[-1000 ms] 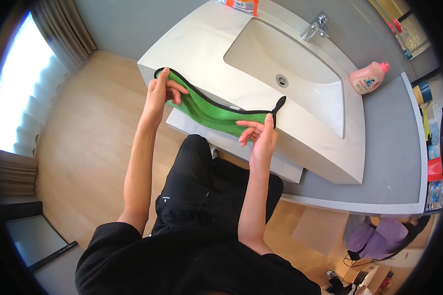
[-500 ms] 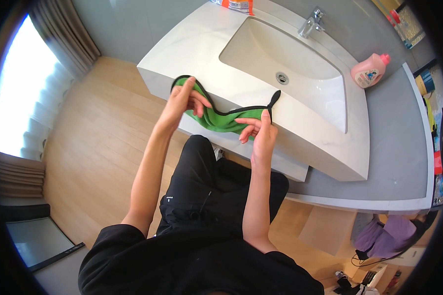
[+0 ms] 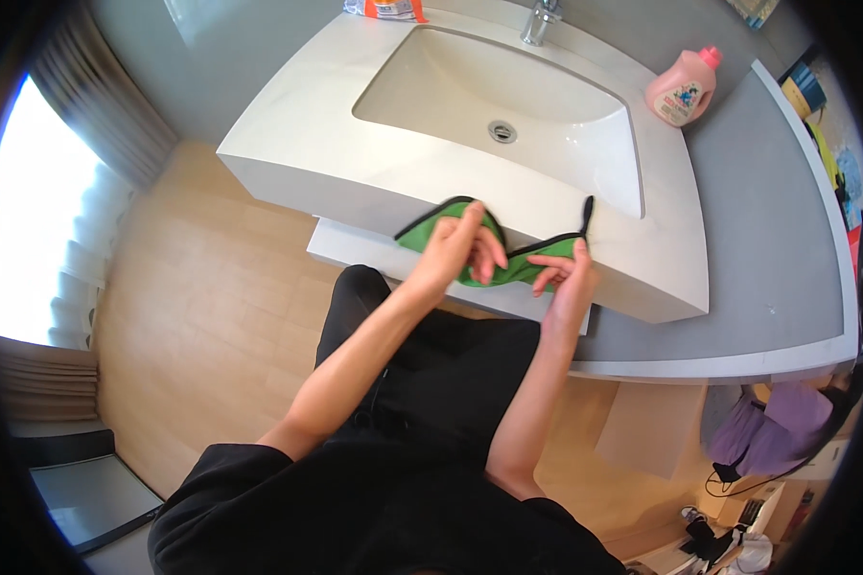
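A green cloth [image 3: 422, 233] with black edging hangs between my two hands, just in front of the white washbasin counter. My left hand [image 3: 458, 247] pinches its upper edge between thumb and fingers. Near the corner with a black hanging loop [image 3: 588, 215], my right hand [image 3: 568, 272] grips the edge in the same way. The cloth sags between them, and its lower part is partly behind my hands. Beyond it lies the white sink [image 3: 431, 86] with a round metal drain [image 3: 501, 131].
A chrome faucet [image 3: 541, 21] stands behind the sink. On the counter's right is a pink detergent bottle [image 3: 681, 88], and an orange-and-white packet [image 3: 385, 10] sits at the back left. A grey surface with a white rim [image 3: 758, 366] adjoins on the right.
Both hands have moved right along the counter's front with the cloth. They are closer together, so the cloth is less stretched out. The head view has shifted a little.
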### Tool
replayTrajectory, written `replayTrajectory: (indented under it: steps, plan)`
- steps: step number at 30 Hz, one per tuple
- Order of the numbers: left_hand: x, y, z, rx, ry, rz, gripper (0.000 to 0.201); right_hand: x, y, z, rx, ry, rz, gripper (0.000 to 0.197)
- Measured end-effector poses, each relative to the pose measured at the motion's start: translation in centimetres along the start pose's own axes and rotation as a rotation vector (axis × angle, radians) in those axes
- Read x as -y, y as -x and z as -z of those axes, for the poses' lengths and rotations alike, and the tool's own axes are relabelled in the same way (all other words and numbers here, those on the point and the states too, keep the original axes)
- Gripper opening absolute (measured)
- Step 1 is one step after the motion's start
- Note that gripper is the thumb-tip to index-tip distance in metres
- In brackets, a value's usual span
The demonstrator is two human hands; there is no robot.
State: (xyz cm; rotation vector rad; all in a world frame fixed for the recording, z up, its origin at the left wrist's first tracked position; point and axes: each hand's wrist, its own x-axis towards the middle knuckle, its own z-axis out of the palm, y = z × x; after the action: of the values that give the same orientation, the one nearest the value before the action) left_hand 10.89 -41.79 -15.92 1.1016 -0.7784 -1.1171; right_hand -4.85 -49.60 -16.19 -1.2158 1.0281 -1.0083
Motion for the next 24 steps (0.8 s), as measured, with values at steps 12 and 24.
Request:
replayTrajectory:
  steps: [12,24]
  plan:
    - [2.7,-1.5,-8.5,0.064,0.099,0.067,0.07,0.3,-2.7,13.2,-0.347,-0.075,0.083,0.067]
    - [2.6,-1.3,-7.5,0.105,0.061,0.03,0.071,0.5,-2.4,13.2,-0.336,-0.117,0.055,0.064]
